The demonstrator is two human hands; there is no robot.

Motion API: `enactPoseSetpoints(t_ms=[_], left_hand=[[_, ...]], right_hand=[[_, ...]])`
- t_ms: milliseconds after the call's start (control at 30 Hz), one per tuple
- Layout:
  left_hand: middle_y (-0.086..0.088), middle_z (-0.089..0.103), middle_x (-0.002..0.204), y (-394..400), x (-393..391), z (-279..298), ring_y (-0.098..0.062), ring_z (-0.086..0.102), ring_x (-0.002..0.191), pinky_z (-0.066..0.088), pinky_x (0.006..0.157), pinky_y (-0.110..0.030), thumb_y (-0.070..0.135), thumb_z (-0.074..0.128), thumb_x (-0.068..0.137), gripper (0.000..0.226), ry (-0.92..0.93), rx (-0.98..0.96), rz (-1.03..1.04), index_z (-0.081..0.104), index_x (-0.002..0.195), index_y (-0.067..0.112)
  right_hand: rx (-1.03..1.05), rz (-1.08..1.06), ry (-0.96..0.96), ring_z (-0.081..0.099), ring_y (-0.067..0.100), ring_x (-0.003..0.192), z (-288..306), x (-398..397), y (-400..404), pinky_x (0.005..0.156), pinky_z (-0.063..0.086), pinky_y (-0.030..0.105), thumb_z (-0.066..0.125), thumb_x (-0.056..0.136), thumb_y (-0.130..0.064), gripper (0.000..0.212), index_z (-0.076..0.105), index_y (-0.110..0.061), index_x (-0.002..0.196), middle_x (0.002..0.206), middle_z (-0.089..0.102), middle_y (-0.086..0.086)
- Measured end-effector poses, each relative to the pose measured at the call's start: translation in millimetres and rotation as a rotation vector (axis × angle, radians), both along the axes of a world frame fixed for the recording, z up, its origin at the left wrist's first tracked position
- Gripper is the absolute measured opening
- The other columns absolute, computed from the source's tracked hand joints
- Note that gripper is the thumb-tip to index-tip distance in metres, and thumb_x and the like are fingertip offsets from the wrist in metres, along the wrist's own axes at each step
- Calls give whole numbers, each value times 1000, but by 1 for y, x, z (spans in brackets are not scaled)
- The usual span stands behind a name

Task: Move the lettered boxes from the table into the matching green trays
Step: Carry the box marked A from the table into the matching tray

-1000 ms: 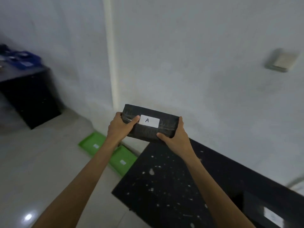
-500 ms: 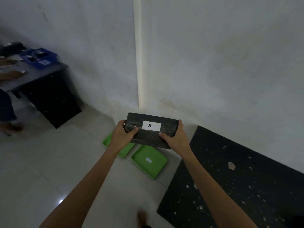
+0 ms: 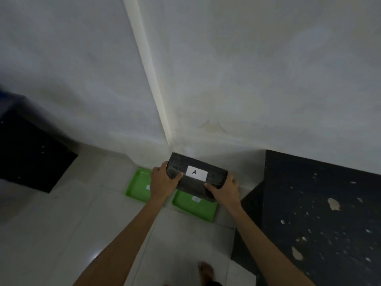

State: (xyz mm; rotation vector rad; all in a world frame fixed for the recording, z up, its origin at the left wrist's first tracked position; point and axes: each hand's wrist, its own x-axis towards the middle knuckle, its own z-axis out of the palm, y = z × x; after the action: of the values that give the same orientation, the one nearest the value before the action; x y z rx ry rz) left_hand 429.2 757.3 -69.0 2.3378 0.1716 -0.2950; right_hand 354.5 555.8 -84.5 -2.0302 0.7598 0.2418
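Fingers (image 3: 212,187) of the right hand (image 3: 225,190) wrap under the near right end of the black box (image 3: 196,175) while the left hand (image 3: 161,182) clamps the left end with its thumb on top, so both hands are closed on the box and share its weight evenly. From the head view, this 2-handed grip keeps the box level and its white label (image 3: 196,172), marked A, facing up where it can be read against the tray tags. The box hangs in the air above 2 green trays on the floor by the wall corner: the left tray (image 3: 138,188) partly behind the left hand, the right tray (image 3: 193,207) directly beneath the box. Each tray carries a small white tag, too blurred to read, so which one matches A cannot be told. At right, the black speckled table (image 3: 321,203) stands just beside the trays, and a bare foot (image 3: 206,269) shows near the bottom edge.
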Motion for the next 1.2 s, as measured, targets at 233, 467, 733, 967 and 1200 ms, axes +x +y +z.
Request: enactPoseSetpoints(t_ms=[233, 467, 733, 967, 1200], left_hand=[[-21, 60, 119, 22, 74, -116, -38, 60, 112, 50, 96, -45, 33, 76, 84, 54, 226, 45, -187, 57, 130, 9], [-20, 58, 123, 40, 133, -291, -35, 60, 112, 49, 98, -42, 31, 72, 88, 54, 383, 159, -280, 52, 132, 5], [-22, 59, 129, 32, 186, -546, -39, 57, 117, 47, 93, -40, 26, 71, 89, 64, 258, 118, -435, 42, 142, 4], [-21, 64, 120, 15, 199, -712, -39, 65, 106, 54, 92, -47, 25, 75, 84, 66, 201, 73, -482, 43, 139, 9], [-17, 62, 126, 21, 205, -769, -31, 65, 110, 52, 100, -51, 18, 76, 84, 69, 157, -4, -444, 40, 143, 15]], right_hand=[[7, -195, 122, 46, 39, 127, -98, 42, 48, 105, 42, 48, 79, 82, -36, 103, 13, -9, 156, 142, 36, 21], [132, -272, 228, 52, 36, 124, -259, 88, 85, 97, 50, 45, 73, 89, -26, 93, 12, -13, 157, 145, 38, 20], [73, -252, 160, 44, 33, 132, -516, 144, 63, 103, 45, 42, 65, 96, -28, 85, 9, -16, 159, 154, 29, 17], [-88, -169, 159, 53, 39, 121, -669, 169, 28, 100, 49, 47, 69, 91, -23, 70, 34, -11, 150, 138, 45, 22], [-88, -116, 123, 51, 37, 124, -727, 180, 26, 105, 46, 45, 73, 88, -21, 75, 33, -13, 151, 139, 43, 19]])
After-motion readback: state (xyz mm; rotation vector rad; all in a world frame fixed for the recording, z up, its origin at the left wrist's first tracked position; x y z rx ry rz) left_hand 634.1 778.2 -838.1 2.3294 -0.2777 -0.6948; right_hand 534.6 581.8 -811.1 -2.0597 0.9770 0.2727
